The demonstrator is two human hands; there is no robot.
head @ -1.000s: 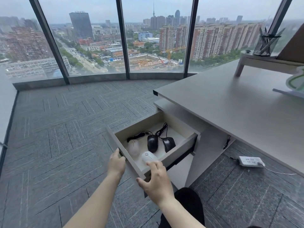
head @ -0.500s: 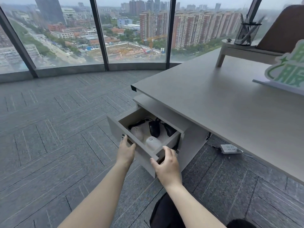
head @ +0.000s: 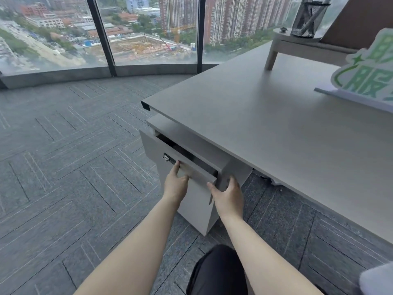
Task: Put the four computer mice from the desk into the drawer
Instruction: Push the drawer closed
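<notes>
The grey drawer (head: 153,150) under the desk (head: 276,135) is pushed almost fully in, and only a narrow dark gap (head: 187,153) shows along its top. No computer mouse is visible; the drawer's inside is hidden. My left hand (head: 175,185) lies against the drawer front just below the small metal lock (head: 167,157), thumb on the top edge. At the panel's right corner my right hand (head: 227,195) wraps around it, thumb on the front and fingers round the side.
On the desk stand a low riser (head: 297,46) with a mesh pen holder (head: 308,18) and a green-and-white sign (head: 365,81). Grey carpet (head: 74,167) runs left to the floor-length windows (head: 148,39). My dark-clad knee (head: 217,271) is below the drawer unit.
The drawer went from wide open, with the mice showing inside, to nearly shut. Both hands moved forward with its front panel, and my view shifted closer to the desk.
</notes>
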